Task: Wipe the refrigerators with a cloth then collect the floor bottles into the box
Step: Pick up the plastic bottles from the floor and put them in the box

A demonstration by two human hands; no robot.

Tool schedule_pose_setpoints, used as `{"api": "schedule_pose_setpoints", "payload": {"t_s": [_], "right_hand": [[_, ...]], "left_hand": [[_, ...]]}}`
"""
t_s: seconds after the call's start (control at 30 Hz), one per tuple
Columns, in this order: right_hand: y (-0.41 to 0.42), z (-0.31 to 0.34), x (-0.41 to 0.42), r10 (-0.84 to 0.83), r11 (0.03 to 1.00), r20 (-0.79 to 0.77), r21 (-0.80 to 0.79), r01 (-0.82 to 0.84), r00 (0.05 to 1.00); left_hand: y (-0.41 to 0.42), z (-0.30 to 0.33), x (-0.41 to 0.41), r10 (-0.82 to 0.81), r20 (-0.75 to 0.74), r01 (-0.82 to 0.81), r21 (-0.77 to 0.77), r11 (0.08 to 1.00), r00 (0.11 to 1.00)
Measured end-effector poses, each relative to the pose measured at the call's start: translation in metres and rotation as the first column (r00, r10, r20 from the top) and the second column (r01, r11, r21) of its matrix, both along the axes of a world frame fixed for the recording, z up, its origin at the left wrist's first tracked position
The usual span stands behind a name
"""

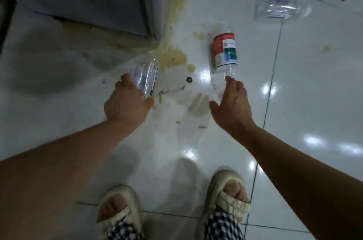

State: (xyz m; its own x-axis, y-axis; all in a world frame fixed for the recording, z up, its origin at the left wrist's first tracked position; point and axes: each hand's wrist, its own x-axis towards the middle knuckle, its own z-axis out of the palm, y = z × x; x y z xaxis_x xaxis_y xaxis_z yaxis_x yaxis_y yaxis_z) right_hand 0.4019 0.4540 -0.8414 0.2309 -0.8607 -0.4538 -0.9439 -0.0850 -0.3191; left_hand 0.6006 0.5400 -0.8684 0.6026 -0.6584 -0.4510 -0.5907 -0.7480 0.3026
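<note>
Head view: left hand (127, 102) fingers grip a clear bottle (145, 77); right hand (232, 102) fingers spread, touching the red-labelled bottle (225, 51).

Looks steeply down from head height at the tiled floor (294, 102), feet along the frame's bottom edge.

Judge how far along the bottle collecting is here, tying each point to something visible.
Done: nothing verifiable; no box or cloth shows. In hand: the left hand holds a clear blue-labelled bottle; the open right hand reaches for the red-labelled bottle lying on the floor. Left: that bottle, plus another clear bottle farther away.
</note>
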Motion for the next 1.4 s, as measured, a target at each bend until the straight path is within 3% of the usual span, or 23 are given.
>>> {"api": "schedule_pose_setpoints", "payload": {"t_s": [0.17, 0.37, 0.57, 0.73, 1.07, 1.4], "right_hand": [[-0.043, -0.036, -0.028, -0.105, 0.992, -0.023, -0.076, 0.103, 0.994], [-0.078, -0.091, -0.020, -0.245, 0.969, 0.005, -0.044, 0.245, 0.970], [-0.078, -0.083, -0.024, -0.356, 0.934, 0.104, 0.006, 0.357, 0.929], [-0.076, -0.012, -0.056, -0.436, 0.900, 0.138, 0.051, 0.433, 0.889], [-0.127, 0.200, -0.163, -0.544, 0.839, 0.177, 0.098, 0.535, 0.820], [-0.217, 0.356, -0.256, -0.546, 0.837, 0.160, 0.055, 0.545, 0.822]], "left_hand": [[-0.046, -0.011, -0.041, -0.150, 0.009, 0.150, -0.020, 0.988, 0.989], [-0.085, -0.038, -0.056, -0.198, 0.027, 0.199, -0.067, 0.978, 0.980], [-0.096, -0.023, -0.063, -0.227, 0.039, 0.229, -0.057, 0.972, 0.973], [-0.109, 0.038, -0.087, -0.241, 0.036, 0.241, 0.005, 0.971, 0.970], [-0.192, 0.230, -0.178, -0.324, 0.008, 0.324, -0.063, 0.944, 0.946], [-0.291, 0.371, -0.259, -0.263, -0.085, 0.253, -0.113, 0.961, 0.961]]}}
